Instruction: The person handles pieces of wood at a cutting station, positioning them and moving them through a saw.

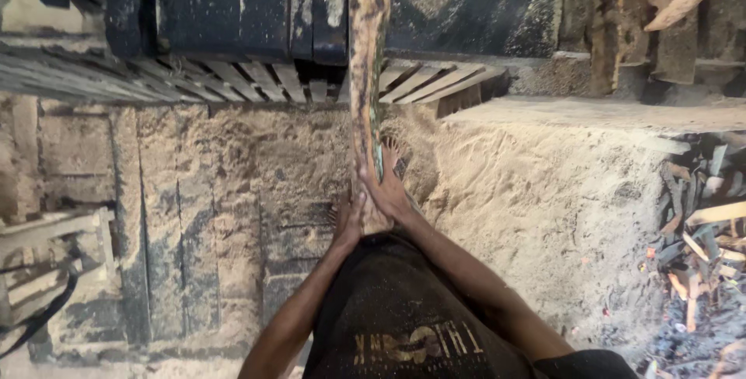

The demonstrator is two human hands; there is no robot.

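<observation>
Both hands grip near end of long rough wooden plank [367, 52] at centre, plank running far over sawdust-covered tabletop [233, 192]. Left hand [349, 220] wrapped on left edge, right hand [386, 190] fingers pressed together on top. Scrap wood pile [699, 247] right.

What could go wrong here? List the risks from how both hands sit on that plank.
1. Both the left hand and right hand grip the rough plank bare, so splinters seem likely.
2. Thick sawdust covers the floor, so footing may slip.
3. Loose wood scraps lie at the right, a possible trip hazard.
</observation>
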